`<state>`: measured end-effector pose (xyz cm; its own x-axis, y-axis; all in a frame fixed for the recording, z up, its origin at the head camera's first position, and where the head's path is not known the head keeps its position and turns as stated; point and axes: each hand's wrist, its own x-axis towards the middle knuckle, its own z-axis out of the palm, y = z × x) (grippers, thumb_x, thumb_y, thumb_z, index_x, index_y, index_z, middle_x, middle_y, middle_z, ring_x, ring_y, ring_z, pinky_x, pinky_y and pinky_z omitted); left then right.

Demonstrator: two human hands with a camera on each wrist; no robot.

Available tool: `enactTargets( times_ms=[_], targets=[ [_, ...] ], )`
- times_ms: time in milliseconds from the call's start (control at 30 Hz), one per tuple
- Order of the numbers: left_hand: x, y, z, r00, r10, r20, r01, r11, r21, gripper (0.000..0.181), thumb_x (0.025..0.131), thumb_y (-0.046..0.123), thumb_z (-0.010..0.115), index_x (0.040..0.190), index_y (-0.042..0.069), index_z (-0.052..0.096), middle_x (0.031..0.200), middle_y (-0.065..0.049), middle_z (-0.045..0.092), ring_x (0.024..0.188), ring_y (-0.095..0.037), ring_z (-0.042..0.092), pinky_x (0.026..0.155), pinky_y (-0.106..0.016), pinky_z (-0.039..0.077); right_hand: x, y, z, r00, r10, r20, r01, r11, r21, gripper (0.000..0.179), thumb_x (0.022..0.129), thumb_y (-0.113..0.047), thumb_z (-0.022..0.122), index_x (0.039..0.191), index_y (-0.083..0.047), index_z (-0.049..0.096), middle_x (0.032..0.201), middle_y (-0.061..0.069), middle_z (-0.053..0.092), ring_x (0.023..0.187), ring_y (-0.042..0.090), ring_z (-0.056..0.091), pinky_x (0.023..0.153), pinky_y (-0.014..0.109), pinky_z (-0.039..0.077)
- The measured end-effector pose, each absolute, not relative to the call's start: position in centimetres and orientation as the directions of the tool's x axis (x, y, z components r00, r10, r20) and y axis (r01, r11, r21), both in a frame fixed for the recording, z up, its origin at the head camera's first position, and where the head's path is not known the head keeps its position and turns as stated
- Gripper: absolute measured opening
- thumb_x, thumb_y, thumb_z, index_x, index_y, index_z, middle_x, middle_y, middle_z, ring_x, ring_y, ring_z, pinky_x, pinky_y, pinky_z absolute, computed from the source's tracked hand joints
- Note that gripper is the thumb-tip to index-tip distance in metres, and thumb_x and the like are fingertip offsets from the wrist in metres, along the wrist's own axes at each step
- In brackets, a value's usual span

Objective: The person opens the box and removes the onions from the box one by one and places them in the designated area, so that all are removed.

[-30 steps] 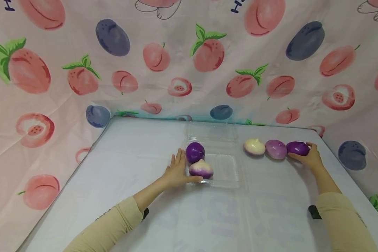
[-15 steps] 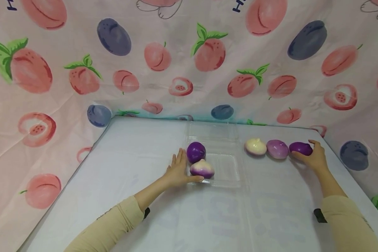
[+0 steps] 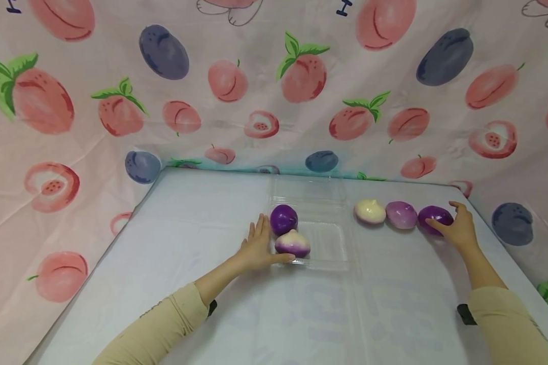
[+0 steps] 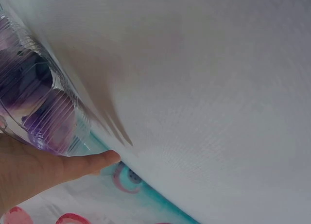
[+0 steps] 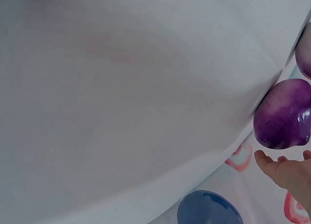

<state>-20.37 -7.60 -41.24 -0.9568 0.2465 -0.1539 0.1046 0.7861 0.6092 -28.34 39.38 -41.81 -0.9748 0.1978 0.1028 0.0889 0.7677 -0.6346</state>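
My left hand (image 3: 255, 252) lies against the left side of a clear plastic clamshell box (image 3: 331, 263), fingers straight, thumb along its front rim. In the box's left half sit a dark purple onion (image 3: 283, 220) and, in front of it, a white-and-purple onion (image 3: 293, 244). The left wrist view shows a finger (image 4: 92, 164) beside the ribbed box wall. At the right, my right hand (image 3: 461, 230) is spread at a dark purple onion (image 3: 435, 219), its thumb overlapping the onion in the head view. From the right wrist, a gap shows between fingertips and that onion (image 5: 282, 117).
A pale cream onion (image 3: 370, 212) and a light purple onion (image 3: 401, 215) stand in a row left of the right-hand onion. The box's lid (image 3: 308, 188) lies folded back toward the fruit-print curtain (image 3: 255, 66). White cloth covers the table (image 3: 201, 203).
The right hand held the dark purple onion and shifted it slightly right; its fingers have since spread away from it. The left hand stays at the box.
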Motion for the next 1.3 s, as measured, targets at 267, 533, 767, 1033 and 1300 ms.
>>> enactTargets(
  times_ms=[267,533,767,1033,1300],
  targets=[
    [-20.5,-7.6,-41.3,-0.956,0.248,-0.155,0.106,0.788,0.607,0.123,0.073,0.061,0.07,0.15,-0.002,-0.004,0.158,-0.018,-0.008,0.143,-0.045,-0.005,0.104,-0.071,0.017,-27.8,38.6,-41.4,-0.967,0.194,0.163,0.049,0.774,-0.631,0.073,0.09,-0.021,0.061,0.139,0.016,0.02,0.132,0.048,0.024,0.125,0.059,0.025,0.106,0.064,0.022],
    [-20.4,-7.6,-41.3,-0.955,0.252,-0.156,0.105,0.78,0.617,0.123,0.073,0.061,0.07,0.15,-0.001,-0.004,0.158,-0.018,-0.008,0.143,-0.045,-0.006,0.105,-0.072,0.015,-26.9,36.8,-40.7,-0.937,0.217,0.275,-0.035,0.723,-0.69,0.06,0.086,-0.007,0.062,0.134,0.015,0.032,0.13,0.042,0.035,0.123,0.055,0.031,0.102,0.063,0.027],
    [-20.4,-7.6,-41.3,-0.954,0.254,-0.158,0.105,0.779,0.618,0.124,0.073,0.062,0.07,0.15,-0.001,-0.004,0.158,-0.017,-0.009,0.143,-0.044,-0.008,0.105,-0.071,0.014,-26.2,35.2,-39.8,-0.951,0.205,0.23,-0.034,0.673,-0.739,0.06,0.09,-0.012,0.059,0.138,0.011,0.03,0.134,0.04,0.032,0.124,0.056,0.033,0.103,0.063,0.029],
    [-20.4,-7.6,-41.2,-0.955,0.252,-0.158,0.106,0.784,0.611,0.124,0.073,0.062,0.07,0.15,-0.001,-0.004,0.158,-0.018,-0.009,0.143,-0.044,-0.007,0.105,-0.071,0.016,-25.0,31.1,-38.6,-0.909,0.237,0.344,-0.126,0.63,-0.766,0.049,0.089,-0.011,0.063,0.131,0.006,0.044,0.129,0.02,0.046,0.104,0.011,0.047,0.083,0.01,0.038],
    [-20.3,-7.6,-41.1,-0.956,0.25,-0.156,0.105,0.785,0.611,0.123,0.073,0.061,0.07,0.15,-0.001,-0.004,0.158,-0.018,-0.009,0.143,-0.044,-0.007,0.104,-0.072,0.016,-24.1,27.9,-37.8,-0.918,0.184,0.351,-0.208,0.529,-0.823,0.047,0.091,-0.015,0.063,0.13,0.003,0.044,0.116,-0.019,0.046,0.103,-0.003,0.046,0.08,0.002,0.037]
  ],
)
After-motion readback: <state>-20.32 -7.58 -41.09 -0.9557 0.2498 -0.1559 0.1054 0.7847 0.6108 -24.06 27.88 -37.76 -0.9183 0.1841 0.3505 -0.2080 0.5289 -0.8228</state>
